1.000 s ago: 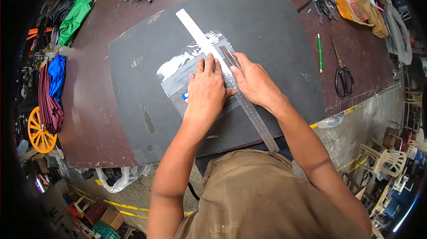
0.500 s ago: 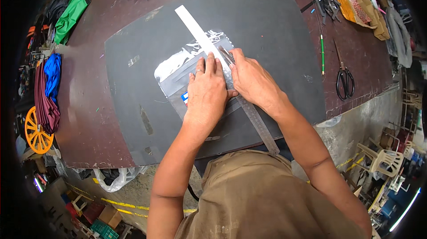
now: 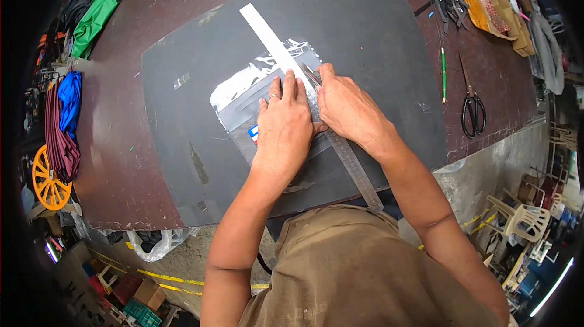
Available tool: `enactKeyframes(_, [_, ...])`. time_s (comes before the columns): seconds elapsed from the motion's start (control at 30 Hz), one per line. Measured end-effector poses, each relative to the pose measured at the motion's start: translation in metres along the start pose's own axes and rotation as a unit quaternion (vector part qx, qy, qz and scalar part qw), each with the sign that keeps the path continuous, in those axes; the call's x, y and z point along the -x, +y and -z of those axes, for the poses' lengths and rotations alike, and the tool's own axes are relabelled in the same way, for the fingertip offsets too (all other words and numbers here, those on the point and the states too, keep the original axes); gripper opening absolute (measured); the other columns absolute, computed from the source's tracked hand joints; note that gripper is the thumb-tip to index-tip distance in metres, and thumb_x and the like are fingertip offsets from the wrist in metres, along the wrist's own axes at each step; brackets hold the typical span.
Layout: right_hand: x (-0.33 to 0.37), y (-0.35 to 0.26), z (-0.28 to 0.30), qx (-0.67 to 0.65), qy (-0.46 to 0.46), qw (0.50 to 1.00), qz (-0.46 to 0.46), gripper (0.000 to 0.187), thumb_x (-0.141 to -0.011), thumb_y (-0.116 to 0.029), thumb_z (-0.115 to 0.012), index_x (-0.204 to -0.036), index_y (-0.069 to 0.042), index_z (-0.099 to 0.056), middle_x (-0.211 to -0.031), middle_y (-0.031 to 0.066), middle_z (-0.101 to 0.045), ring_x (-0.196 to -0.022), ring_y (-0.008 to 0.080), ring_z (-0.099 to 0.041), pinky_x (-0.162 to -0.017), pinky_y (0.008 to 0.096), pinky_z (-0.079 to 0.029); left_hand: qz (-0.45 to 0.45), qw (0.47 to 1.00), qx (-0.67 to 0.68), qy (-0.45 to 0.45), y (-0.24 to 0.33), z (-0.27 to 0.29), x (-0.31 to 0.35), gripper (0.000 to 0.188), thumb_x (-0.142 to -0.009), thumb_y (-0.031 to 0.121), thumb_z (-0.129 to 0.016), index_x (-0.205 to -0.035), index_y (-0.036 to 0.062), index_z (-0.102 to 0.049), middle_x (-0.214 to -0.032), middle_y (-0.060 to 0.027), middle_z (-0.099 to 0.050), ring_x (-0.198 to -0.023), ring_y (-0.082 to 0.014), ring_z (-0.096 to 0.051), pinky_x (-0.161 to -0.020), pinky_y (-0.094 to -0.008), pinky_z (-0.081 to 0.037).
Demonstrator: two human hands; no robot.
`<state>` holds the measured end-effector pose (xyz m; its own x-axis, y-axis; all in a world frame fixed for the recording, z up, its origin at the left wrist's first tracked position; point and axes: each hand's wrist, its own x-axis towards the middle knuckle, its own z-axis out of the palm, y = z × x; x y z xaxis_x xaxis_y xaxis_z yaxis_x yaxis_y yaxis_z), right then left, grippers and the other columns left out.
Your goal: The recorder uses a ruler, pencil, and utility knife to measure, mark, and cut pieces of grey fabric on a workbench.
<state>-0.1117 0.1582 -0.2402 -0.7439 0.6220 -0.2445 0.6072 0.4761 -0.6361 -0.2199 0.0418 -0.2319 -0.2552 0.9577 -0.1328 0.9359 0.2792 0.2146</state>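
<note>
No wording I can read from here. Metal ruler (image 3: 354,172): fine graduation marks, any numerals too small. Blue, white and red label (image 3: 253,132) on the grey piece (image 3: 241,119): partly covered by left hand (image 3: 283,123), illegible.

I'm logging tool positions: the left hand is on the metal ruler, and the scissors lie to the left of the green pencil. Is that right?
Not quite: the head view shows the scissors lying to the right of the green pencil. The left hand is indeed on the metal ruler.
</note>
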Motion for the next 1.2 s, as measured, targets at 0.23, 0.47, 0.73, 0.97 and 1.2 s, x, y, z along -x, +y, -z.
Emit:
enactKeyframes(0.23, [-0.001,-0.005,0.002,0.001,-0.012,1.000,-0.008,0.031,-0.107,-0.011,-0.053,-0.126,0.014,-0.051,-0.096,0.0383,-0.071,-0.097,0.0550,-0.070,-0.084,0.0601,-0.055,0.001,1.000,-0.004,-0.001,-0.001,-0.001,0.001,0.098,-0.081,0.040,-0.091,-0.151,-0.0140,-0.050,-0.161,-0.0275,-0.046,-0.150,-0.0456,-0.047,-0.110,-0.0626,-0.055])
enactKeyframes(0.47, [-0.002,-0.004,0.002,0.007,-0.013,1.000,-0.001,0.028,-0.106,-0.010,-0.054,-0.122,0.014,-0.051,-0.093,0.0379,-0.070,-0.095,0.0557,-0.070,-0.082,0.0603,-0.055,0.002,1.000,0.000,-0.006,-0.001,0.000,0.000,0.096,-0.083,0.039,-0.090,-0.152,-0.0136,-0.050,-0.161,-0.0280,-0.046,-0.150,-0.0456,-0.047,-0.110,-0.0623,-0.055])
enactKeyframes(0.73, [-0.015,-0.018,0.005,0.044,-0.049,0.998,-0.007,0.031,-0.098,-0.008,-0.063,-0.114,0.017,-0.052,-0.094,0.0406,-0.070,-0.099,0.0559,-0.071,-0.084,0.0574,-0.058,-0.011,1.000,-0.025,0.005,-0.014,-0.014,-0.004,0.090,-0.089,0.040,-0.085,-0.152,-0.0135,-0.049,-0.161,-0.0296,-0.045,-0.150,-0.0473,-0.047,-0.110,-0.0623,-0.054])
enactKeyframes(0.97, [-0.025,-0.022,-0.002,0.041,-0.083,0.996,-0.011,0.031,-0.094,-0.004,-0.061,-0.113,0.019,-0.054,-0.097,0.0421,-0.070,-0.101,0.0559,-0.072,-0.087,0.0568,-0.059,0.000,1.000,-0.014,-0.008,-0.020,-0.019,-0.003,0.085,-0.093,0.038,-0.081,-0.152,-0.0135,-0.049,-0.162,-0.0308,-0.044,-0.151,-0.0485,-0.045,-0.111,-0.0622,-0.053])
enactKeyframes(1.2, [-0.023,-0.023,0.002,0.046,-0.101,0.994,-0.005,0.033,-0.094,-0.004,-0.055,-0.118,0.019,-0.055,-0.101,0.0425,-0.070,-0.104,0.0561,-0.071,-0.089,0.0579,-0.058,0.008,1.000,-0.011,-0.018,-0.015,-0.015,0.006,0.093,-0.089,0.042,-0.084,-0.154,-0.0121,-0.047,-0.163,-0.0271,-0.044,-0.152,-0.0453,-0.046,-0.112,-0.0611,-0.054])
